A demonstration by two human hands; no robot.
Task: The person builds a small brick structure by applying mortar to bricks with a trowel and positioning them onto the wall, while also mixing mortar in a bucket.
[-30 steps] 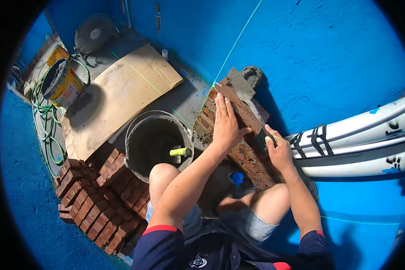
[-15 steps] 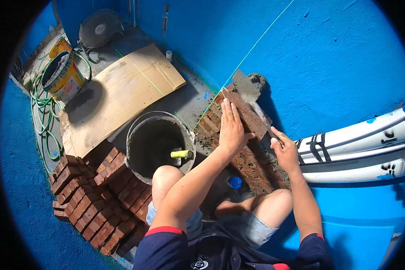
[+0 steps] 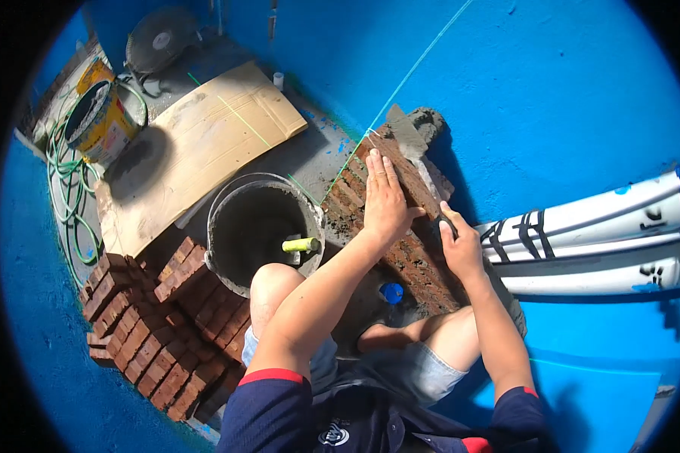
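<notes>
My left hand point(image 3: 385, 205) lies flat with its fingers stretched out on a red brick point(image 3: 411, 183) at the end of a low brick course. Its thumb points across toward my right hand point(image 3: 461, 248), which is wrapped round the handle of a trowel point(image 3: 408, 140). The trowel's metal blade rests along the brick's far right side, against grey mortar point(image 3: 429, 124) heaped there. A taut green string line point(image 3: 419, 63) runs to the brick's far corner. More bricks with mortar on them point(image 3: 412, 264) continue toward my legs.
A bucket point(image 3: 211, 260) holding a yellow-green handled tool point(image 3: 301, 244) stands left of my hands. Stacked bricks point(image 3: 147, 340), cardboard point(image 3: 196, 143), a yellow pail point(image 3: 117, 140), a green hose point(image 3: 72, 174) and a fan point(image 3: 159, 41) lie beyond. White wrapped tubes point(image 3: 589, 219) lean at right.
My right hand has shifted left, closer to the brick, and the trowel blade has changed its angle beside it. My left hand stays on the brick. The whole view has moved slightly.
</notes>
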